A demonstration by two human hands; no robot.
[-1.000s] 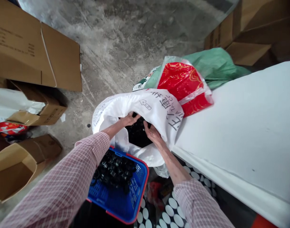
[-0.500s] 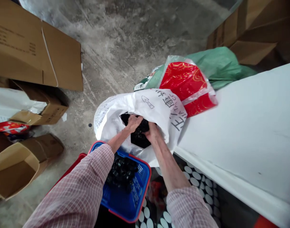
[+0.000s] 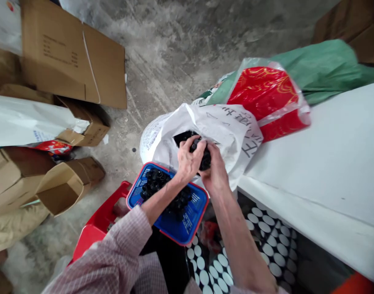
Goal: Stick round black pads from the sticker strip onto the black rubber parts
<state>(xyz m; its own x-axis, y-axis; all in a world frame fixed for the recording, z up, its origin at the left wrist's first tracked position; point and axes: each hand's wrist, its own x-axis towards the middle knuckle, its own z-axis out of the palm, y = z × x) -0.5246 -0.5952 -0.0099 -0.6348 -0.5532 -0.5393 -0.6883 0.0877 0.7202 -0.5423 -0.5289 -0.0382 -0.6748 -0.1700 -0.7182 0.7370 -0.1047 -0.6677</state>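
Both hands are at the mouth of a white woven bag (image 3: 168,149) with dark printing. My left hand (image 3: 190,157) curls its fingers over several small black parts (image 3: 204,159). From the other side, my right hand (image 3: 216,167) cups the same cluster, its fingertips partly hidden. More black pieces show in the dark opening of the bag. Just below the bag, under my left forearm, a blue basket (image 3: 174,232) with a red rim holds a heap of similar black pieces.
Cardboard boxes (image 3: 107,69) stand on the concrete floor at the left, near a red stool (image 3: 95,222). A white tabletop (image 3: 328,163) fills the right side. Red plastic packaging (image 3: 263,98) and a green sack (image 3: 321,69) lie beyond the bag.
My hands have come up out of the bag's opening with black pieces between them. The view has shifted, and more of the basket and the red stool shows.
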